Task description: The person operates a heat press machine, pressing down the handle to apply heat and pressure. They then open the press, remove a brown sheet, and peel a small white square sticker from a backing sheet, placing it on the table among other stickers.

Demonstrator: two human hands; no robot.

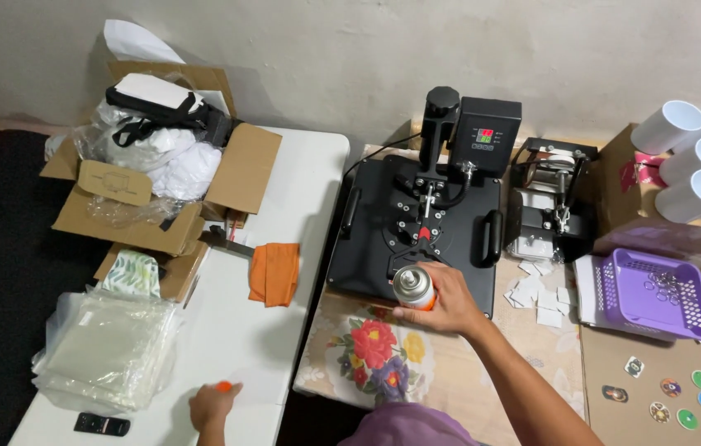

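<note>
The left hand (pixel 212 405) rests low on the white table (pixel 301 173), fingers pinched on a small orange cap (pixel 224 386) — near an orange cloth (pixel 274 273). The right hand (pixel 443 301) is clamped around a spray can (pixel 413 287), upright against the black heat press (pixel 425 223).

Boxes, bags, a can label and one small screen

Far left of the left grip (pixel 212 405), an open brown cardboard box (pixel 165 186) stands on the white desk (pixel 301 173), stuffed with white bagged goods; just left of that grip lies a stack of clear plastic bags (pixel 107 351). The right grip (pixel 441 301) closes round a spray can (pixel 413 287) with an orange label. Beyond it, the heat press control box (pixel 487 132) shows a small red-and-green display. Far right, another cardboard box (pixel 627 177) lies under white mugs.
</note>
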